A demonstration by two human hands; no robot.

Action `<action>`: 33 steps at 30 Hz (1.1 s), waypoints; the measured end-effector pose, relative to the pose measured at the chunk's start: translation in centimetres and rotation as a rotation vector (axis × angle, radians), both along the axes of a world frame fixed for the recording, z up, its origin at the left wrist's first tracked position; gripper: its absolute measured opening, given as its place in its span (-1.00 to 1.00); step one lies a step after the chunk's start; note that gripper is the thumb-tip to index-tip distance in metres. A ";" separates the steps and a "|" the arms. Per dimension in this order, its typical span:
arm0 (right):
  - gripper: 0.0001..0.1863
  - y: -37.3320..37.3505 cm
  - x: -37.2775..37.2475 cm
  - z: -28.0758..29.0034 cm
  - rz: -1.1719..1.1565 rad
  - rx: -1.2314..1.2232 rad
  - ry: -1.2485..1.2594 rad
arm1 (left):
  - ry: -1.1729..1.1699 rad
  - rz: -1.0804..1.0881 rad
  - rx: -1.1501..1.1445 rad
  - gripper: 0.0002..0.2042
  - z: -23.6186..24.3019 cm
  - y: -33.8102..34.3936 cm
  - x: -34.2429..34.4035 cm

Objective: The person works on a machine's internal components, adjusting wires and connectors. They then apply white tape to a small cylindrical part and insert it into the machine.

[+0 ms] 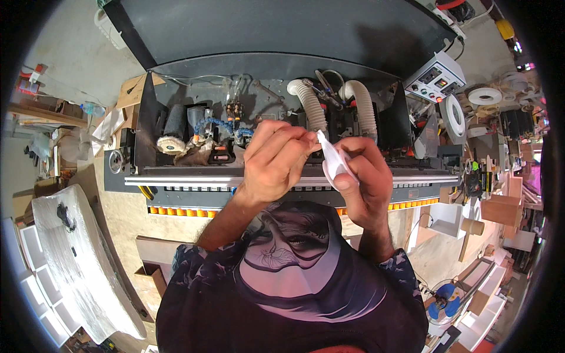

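Observation:
Above the front of a long dark machine [353, 36], my right hand [371, 182] grips a thin white piece [333, 157], narrow at its upper end and wider below. It looks like folded paper, film or cloth; I cannot tell which. At the narrow tip, the fingers of my left hand [273, 159] are pinched together. They seem to hold that tip, though the fingers hide part of the contact. Behind my hands, two ribbed pale hoses [310, 105] curve down into the machine's open bay.
A control box [435, 77] with knobs and a display stands at the machine's right end. Inside the bay at left are a round buffing wheel [170, 145] and blue segmented hoses [215, 125]. A plastic-wrapped panel [88, 259] leans at left; a blue-bladed fan [444, 301] stands lower right.

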State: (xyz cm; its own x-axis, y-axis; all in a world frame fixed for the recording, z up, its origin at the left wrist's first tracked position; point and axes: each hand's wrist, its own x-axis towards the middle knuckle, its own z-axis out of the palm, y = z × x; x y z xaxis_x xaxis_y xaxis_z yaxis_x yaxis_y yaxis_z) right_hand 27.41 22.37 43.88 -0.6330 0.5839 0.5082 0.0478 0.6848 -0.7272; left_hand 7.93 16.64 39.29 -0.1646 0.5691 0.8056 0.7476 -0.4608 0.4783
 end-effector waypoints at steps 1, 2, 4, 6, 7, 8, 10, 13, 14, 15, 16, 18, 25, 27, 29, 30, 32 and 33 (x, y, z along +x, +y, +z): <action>-0.77 0.0 -0.1 0.3 0.002 -0.017 -0.011 | 0.011 -0.011 -0.014 -0.81 0.1 -0.1 0.0; -0.78 0.0 -0.1 1.0 0.003 -0.035 -0.023 | 0.023 -0.023 -0.028 -0.81 0.1 -0.1 0.0; -0.82 0.5 -0.2 1.2 0.037 -0.078 -0.007 | 0.026 -0.075 -0.063 -0.82 0.3 -0.3 0.1; -0.83 2.2 -0.8 1.2 0.149 -0.102 0.041 | 0.009 -0.135 -0.081 -0.83 0.5 -0.3 0.3; -0.82 2.8 -1.0 1.3 0.181 -0.174 0.051 | -0.007 -0.165 -0.083 -0.82 0.7 -0.4 0.3; -0.80 3.3 -1.2 1.4 0.211 -0.246 0.061 | -0.024 -0.196 -0.086 -0.82 0.7 -0.5 0.3; -0.73 4.0 -1.8 2.2 0.231 -0.512 0.054 | -0.100 -0.257 -0.076 -0.81 0.5 -0.4 0.2; -0.63 4.3 -2.3 2.2 0.214 -0.755 0.044 | -0.214 -0.347 -0.071 -0.79 0.5 -0.5 0.1; -0.63 4.4 -2.3 2.0 0.200 -0.774 0.048 | -0.257 -0.371 -0.081 -0.78 0.4 -0.4 0.2; -0.63 4.4 -2.6 1.8 0.194 -0.796 0.053 | -0.298 -0.387 -0.095 -0.78 0.3 -0.6 0.1; -0.67 4.1 -3.0 1.7 0.186 -0.807 0.114 | -0.304 -0.401 -0.089 -0.79 0.1 -0.6 0.0; -0.71 4.3 -3.2 0.5 0.210 -0.730 0.204 | -0.408 -0.402 -0.085 -0.79 -0.2 -0.8 0.4; -0.78 3.8 -3.7 -0.5 0.237 -0.702 0.358 | -1.014 -0.648 -0.117 -0.79 -2.0 -1.5 2.0; -0.78 3.7 -3.5 -0.2 0.221 -0.715 0.323 | -1.097 -0.677 -0.135 -0.79 -2.1 -1.4 2.0; -0.77 3.7 -3.6 -0.2 0.205 -0.654 0.313 | -1.187 -0.668 -0.167 -0.80 -1.9 -1.3 2.1; -0.77 3.8 -3.6 -0.3 0.191 -0.610 0.266 | -1.183 -0.688 -0.140 -0.81 -1.9 -1.2 2.1; -0.76 3.8 -3.6 -0.6 0.162 -0.523 0.171 | -1.248 -0.716 -0.147 -0.81 -1.5 -1.3 2.1; -0.77 3.9 -3.7 -0.8 0.130 -0.446 0.157 | -1.281 -0.729 -0.152 -0.81 -1.4 -1.4 2.2</action>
